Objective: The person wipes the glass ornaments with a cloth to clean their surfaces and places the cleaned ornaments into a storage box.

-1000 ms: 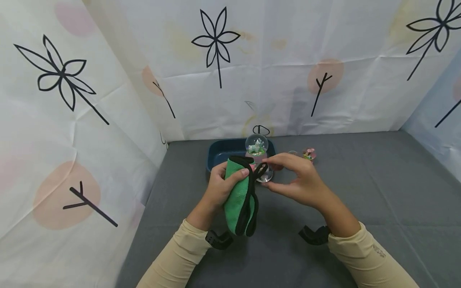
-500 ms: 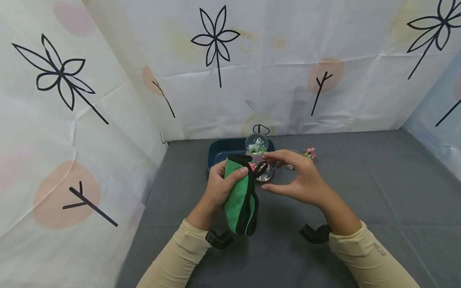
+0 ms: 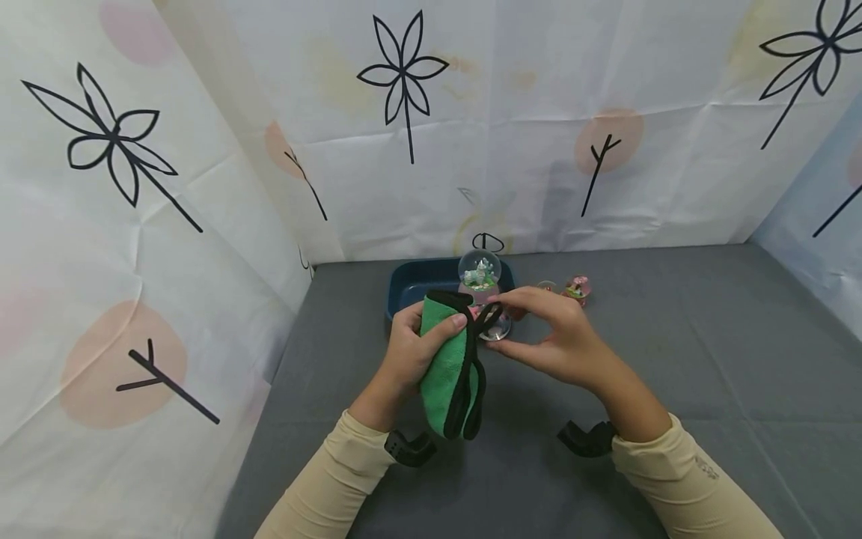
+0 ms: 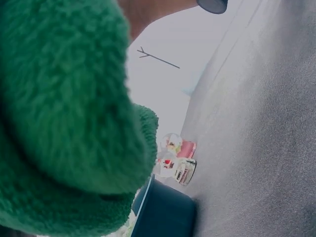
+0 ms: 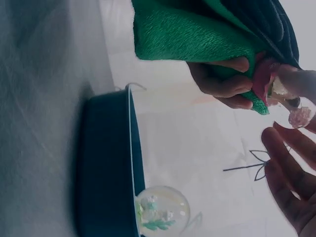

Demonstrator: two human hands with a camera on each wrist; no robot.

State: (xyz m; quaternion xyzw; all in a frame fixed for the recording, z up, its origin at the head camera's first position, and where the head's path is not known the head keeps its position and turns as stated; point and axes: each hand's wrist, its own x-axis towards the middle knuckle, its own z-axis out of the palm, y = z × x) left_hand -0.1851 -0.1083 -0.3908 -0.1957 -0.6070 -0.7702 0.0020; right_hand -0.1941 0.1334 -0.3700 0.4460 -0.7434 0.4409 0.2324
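Observation:
My left hand (image 3: pixel 409 352) grips a folded green cloth (image 3: pixel 443 389) with black edging, thumb on top. A small snow globe (image 3: pixel 497 329) sticks out sideways from the cloth. In the right wrist view its pinkish-red base (image 5: pixel 265 76) sits against the cloth by the left fingertips (image 5: pixel 239 85). My right hand (image 3: pixel 566 337) pinches the globe between thumb and fingers, from above and below in the head view. Green fleece fills much of the left wrist view, hiding the globe there.
Behind the hands is a dark blue tray (image 3: pixel 402 288) with a larger snow globe (image 3: pixel 480 273) at its right end. To its right stand a snow globe with a white lettered base (image 4: pixel 185 171) and one with a pink base (image 4: pixel 187 149). Printed fabric hangs behind the grey tabletop (image 3: pixel 673 337).
Half a second ago my right fingers were spread apart off the globe; now they close on it again, as one second ago. My left hand and the cloth have hardly moved.

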